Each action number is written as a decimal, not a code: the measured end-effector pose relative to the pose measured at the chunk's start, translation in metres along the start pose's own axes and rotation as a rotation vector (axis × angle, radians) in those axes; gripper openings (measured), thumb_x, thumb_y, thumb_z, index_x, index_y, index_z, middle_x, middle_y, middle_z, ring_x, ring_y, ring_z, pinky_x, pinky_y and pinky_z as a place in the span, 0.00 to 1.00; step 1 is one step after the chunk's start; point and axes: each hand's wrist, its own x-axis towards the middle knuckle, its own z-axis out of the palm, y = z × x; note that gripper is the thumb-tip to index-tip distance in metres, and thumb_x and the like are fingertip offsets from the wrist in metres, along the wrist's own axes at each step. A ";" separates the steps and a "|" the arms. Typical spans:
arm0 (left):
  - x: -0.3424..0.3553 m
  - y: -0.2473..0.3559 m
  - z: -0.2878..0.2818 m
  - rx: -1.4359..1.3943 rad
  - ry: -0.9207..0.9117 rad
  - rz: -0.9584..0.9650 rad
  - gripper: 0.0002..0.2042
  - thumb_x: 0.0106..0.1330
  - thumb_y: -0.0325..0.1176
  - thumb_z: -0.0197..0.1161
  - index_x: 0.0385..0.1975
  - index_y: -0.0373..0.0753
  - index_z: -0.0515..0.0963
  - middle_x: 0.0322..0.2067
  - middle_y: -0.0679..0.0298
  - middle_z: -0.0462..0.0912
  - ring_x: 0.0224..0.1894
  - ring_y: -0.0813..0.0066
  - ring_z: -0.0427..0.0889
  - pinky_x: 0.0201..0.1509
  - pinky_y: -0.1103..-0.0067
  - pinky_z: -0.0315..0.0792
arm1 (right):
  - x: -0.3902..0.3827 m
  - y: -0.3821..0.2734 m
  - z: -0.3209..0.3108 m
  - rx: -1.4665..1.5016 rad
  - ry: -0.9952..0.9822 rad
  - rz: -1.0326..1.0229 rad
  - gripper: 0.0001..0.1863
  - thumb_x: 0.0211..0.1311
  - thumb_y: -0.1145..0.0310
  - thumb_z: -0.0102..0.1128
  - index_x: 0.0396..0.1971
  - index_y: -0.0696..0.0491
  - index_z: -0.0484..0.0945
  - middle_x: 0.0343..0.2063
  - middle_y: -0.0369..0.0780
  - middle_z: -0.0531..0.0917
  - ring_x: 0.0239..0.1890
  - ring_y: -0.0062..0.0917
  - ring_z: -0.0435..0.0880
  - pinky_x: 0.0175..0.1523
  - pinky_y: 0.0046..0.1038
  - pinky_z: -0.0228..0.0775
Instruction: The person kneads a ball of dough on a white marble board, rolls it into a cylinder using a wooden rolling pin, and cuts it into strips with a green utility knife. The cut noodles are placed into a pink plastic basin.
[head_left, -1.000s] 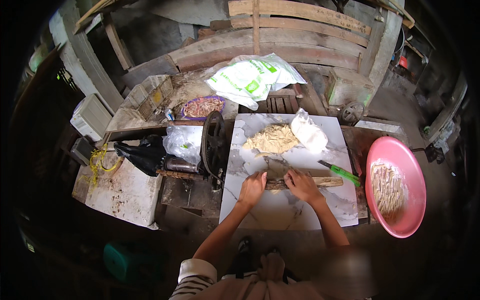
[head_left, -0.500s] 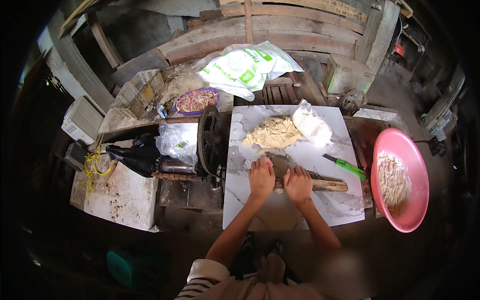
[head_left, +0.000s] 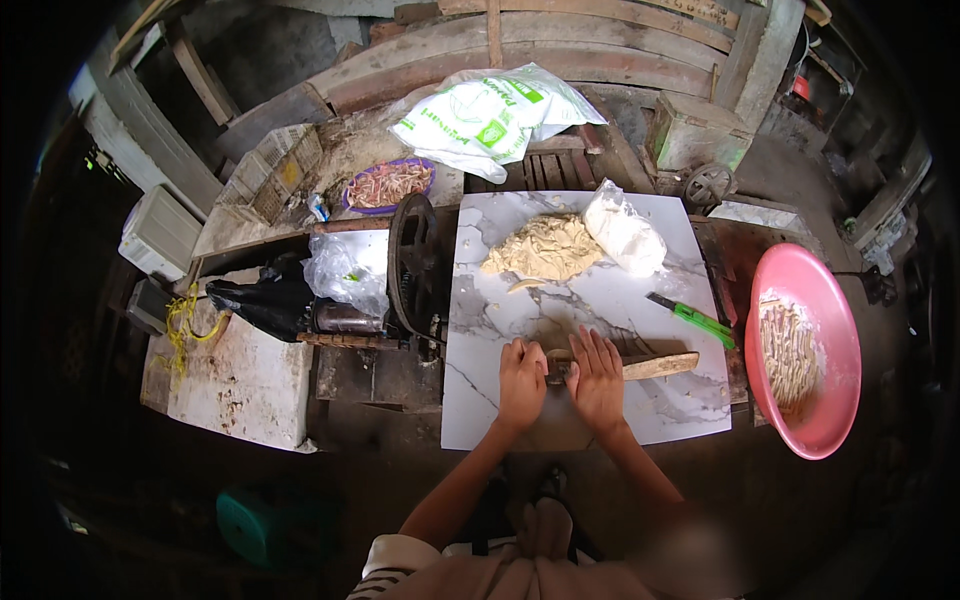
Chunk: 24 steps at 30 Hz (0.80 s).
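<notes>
The fingers of the right hand (head_left: 597, 380), bent half a second ago, have been straightened, and its flattened palm is laid over the rough brown wooden stick (head_left: 660, 366), just right of and below the frame's centre, on the white marble-patterned worktop (head_left: 485, 420); pressing or rolling, rather than gripping, is suggested. The left hand (head_left: 522, 385) is curled at the stick's left end, whose grip cannot be told. Whatever lies beneath the stick is hidden.
</notes>
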 end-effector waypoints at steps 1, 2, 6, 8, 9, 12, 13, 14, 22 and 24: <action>0.000 -0.001 0.001 0.002 -0.033 -0.055 0.05 0.53 0.18 0.51 0.20 0.37 0.68 0.25 0.57 0.69 0.33 0.56 0.69 0.37 0.66 0.63 | -0.003 0.001 0.001 0.011 -0.006 0.003 0.23 0.58 0.68 0.47 0.54 0.60 0.69 0.58 0.47 0.69 0.61 0.39 0.67 0.65 0.41 0.54; 0.001 -0.002 0.003 0.004 -0.067 -0.111 0.05 0.53 0.19 0.51 0.20 0.37 0.68 0.26 0.58 0.70 0.34 0.56 0.69 0.38 0.67 0.64 | -0.004 0.002 0.002 0.022 -0.013 0.007 0.24 0.58 0.68 0.47 0.55 0.60 0.68 0.59 0.47 0.69 0.62 0.39 0.66 0.66 0.40 0.54; 0.026 -0.025 0.019 0.080 -0.161 -0.211 0.04 0.54 0.21 0.53 0.22 0.39 0.70 0.31 0.60 0.73 0.41 0.59 0.71 0.41 0.66 0.65 | 0.020 0.009 0.014 0.043 -0.020 0.069 0.24 0.60 0.68 0.45 0.56 0.60 0.68 0.60 0.46 0.68 0.65 0.35 0.62 0.68 0.40 0.51; 0.048 -0.023 0.028 0.214 -0.090 -0.218 0.03 0.55 0.23 0.55 0.26 0.40 0.71 0.33 0.61 0.74 0.43 0.60 0.71 0.45 0.64 0.64 | 0.039 0.019 0.022 -0.076 -0.013 0.057 0.24 0.61 0.66 0.44 0.56 0.59 0.69 0.61 0.45 0.67 0.66 0.33 0.60 0.69 0.40 0.48; 0.057 -0.024 0.031 0.284 -0.055 -0.223 0.04 0.55 0.24 0.56 0.28 0.41 0.72 0.34 0.62 0.75 0.44 0.61 0.71 0.46 0.62 0.64 | 0.048 0.022 0.027 -0.133 -0.010 0.050 0.24 0.61 0.66 0.43 0.56 0.59 0.69 0.61 0.44 0.67 0.67 0.32 0.60 0.69 0.40 0.47; 0.077 -0.028 0.038 0.317 -0.022 -0.241 0.11 0.56 0.26 0.55 0.40 0.40 0.73 0.43 0.61 0.74 0.53 0.62 0.69 0.57 0.55 0.57 | 0.066 0.030 0.036 -0.201 0.009 0.075 0.24 0.63 0.64 0.40 0.56 0.58 0.70 0.61 0.43 0.67 0.68 0.30 0.57 0.71 0.40 0.41; 0.074 -0.030 0.040 0.361 -0.014 -0.203 0.14 0.56 0.26 0.55 0.44 0.37 0.71 0.48 0.59 0.71 0.58 0.61 0.65 0.61 0.54 0.53 | 0.068 0.030 0.038 -0.227 0.016 0.077 0.24 0.63 0.64 0.40 0.56 0.58 0.70 0.61 0.43 0.68 0.68 0.30 0.57 0.71 0.41 0.41; 0.067 -0.031 0.039 0.404 -0.005 -0.164 0.18 0.57 0.27 0.54 0.49 0.35 0.69 0.53 0.56 0.69 0.62 0.60 0.61 0.64 0.52 0.48 | 0.065 0.028 0.038 -0.203 0.002 0.081 0.23 0.64 0.64 0.40 0.56 0.58 0.70 0.61 0.45 0.67 0.68 0.31 0.57 0.71 0.40 0.42; -0.011 0.000 0.006 0.497 -0.182 -0.040 0.31 0.60 0.32 0.50 0.62 0.23 0.54 0.67 0.44 0.50 0.71 0.51 0.44 0.68 0.46 0.33 | -0.008 -0.001 0.003 -0.039 -0.041 0.021 0.29 0.61 0.66 0.45 0.62 0.61 0.60 0.62 0.49 0.64 0.66 0.37 0.60 0.69 0.38 0.48; -0.007 0.002 0.006 0.502 -0.187 -0.037 0.31 0.60 0.32 0.51 0.63 0.23 0.54 0.67 0.44 0.50 0.71 0.52 0.44 0.68 0.46 0.32 | -0.006 0.001 0.002 0.001 -0.047 0.045 0.27 0.61 0.67 0.45 0.60 0.61 0.62 0.61 0.49 0.65 0.66 0.38 0.60 0.69 0.38 0.49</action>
